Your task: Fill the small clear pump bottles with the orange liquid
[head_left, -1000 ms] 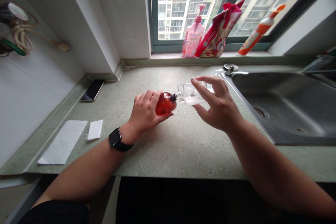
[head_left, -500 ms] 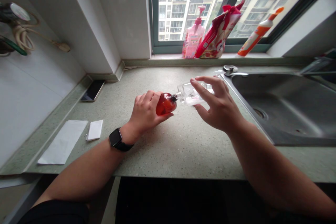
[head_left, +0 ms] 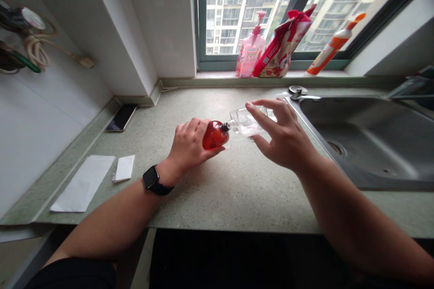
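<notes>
My left hand [head_left: 188, 145] wraps round the red bottle [head_left: 213, 135] on the counter [head_left: 237, 189]. Just right of it, my right hand [head_left: 285, 142] pinches the clear bottle [head_left: 246, 122], the 2 necks touching. The clear bottle looks nearly empty.

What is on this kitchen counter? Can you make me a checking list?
Surface: speckled green countertop.
Job's things: red bottle and clear bottle, lying sideways, necks meeting.
Clutter: phone and two white papers at the left.
Grippers: left hand wraps the red bottle; right hand holds the clear bottle in its fingers.
Cables: coiled cord on the left wall.
Surroundings: steel sink at the right; pink pump bottle, red pouch, orange bottle on the windowsill.
</notes>
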Motion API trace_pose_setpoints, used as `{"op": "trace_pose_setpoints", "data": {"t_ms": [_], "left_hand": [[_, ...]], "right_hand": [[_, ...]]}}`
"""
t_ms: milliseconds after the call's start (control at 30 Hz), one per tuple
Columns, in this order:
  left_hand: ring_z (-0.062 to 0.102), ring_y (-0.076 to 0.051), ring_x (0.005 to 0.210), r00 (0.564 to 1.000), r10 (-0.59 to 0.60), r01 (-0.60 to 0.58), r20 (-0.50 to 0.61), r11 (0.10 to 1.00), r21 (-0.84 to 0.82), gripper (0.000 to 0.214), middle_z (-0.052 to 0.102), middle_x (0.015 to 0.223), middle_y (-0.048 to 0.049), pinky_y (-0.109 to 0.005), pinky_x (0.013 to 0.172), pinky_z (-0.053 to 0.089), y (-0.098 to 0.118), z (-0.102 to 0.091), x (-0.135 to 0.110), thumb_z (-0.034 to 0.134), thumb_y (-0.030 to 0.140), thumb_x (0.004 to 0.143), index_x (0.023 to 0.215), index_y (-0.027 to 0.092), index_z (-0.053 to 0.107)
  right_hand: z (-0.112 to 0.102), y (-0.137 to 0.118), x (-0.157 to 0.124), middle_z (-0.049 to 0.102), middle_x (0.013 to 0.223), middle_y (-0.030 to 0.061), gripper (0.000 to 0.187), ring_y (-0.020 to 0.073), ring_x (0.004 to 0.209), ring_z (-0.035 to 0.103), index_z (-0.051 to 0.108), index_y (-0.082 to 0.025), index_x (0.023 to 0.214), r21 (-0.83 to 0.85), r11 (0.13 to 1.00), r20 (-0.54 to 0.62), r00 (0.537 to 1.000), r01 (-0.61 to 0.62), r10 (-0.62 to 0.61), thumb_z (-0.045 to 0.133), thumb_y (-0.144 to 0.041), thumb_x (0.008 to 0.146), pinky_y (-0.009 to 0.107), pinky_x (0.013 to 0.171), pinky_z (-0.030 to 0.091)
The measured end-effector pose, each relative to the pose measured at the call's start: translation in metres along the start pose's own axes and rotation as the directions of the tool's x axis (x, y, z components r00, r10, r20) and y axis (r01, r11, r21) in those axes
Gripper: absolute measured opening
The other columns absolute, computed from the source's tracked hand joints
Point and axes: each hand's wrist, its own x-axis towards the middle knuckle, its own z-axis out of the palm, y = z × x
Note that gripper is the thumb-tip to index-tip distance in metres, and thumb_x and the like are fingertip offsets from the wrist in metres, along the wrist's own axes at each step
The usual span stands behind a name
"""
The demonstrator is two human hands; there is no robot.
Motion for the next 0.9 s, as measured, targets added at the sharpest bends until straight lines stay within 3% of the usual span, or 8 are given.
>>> {"op": "trace_pose_setpoints", "data": {"t_ms": [900], "left_hand": [[0.067,-0.034,0.111,1.0,0.013,-0.014,-0.028,1.0,-0.015,0.08,0.072,0.124,-0.0142,-0.048,0.098,0.048,-0.003,0.002,0.0,0.073,0.083,0.09,0.138,0.02,0.062]], "right_hand": [[-0.005,-0.002,0.011,0.062,0.15,0.0137,0.098,0.0403,0.139,0.061,0.033,-0.039,0.175,-0.023,0.999,0.031,0.999,0.032,-0.031,0.07,-0.008,0.089,0.074,0.124,0.042]]}}
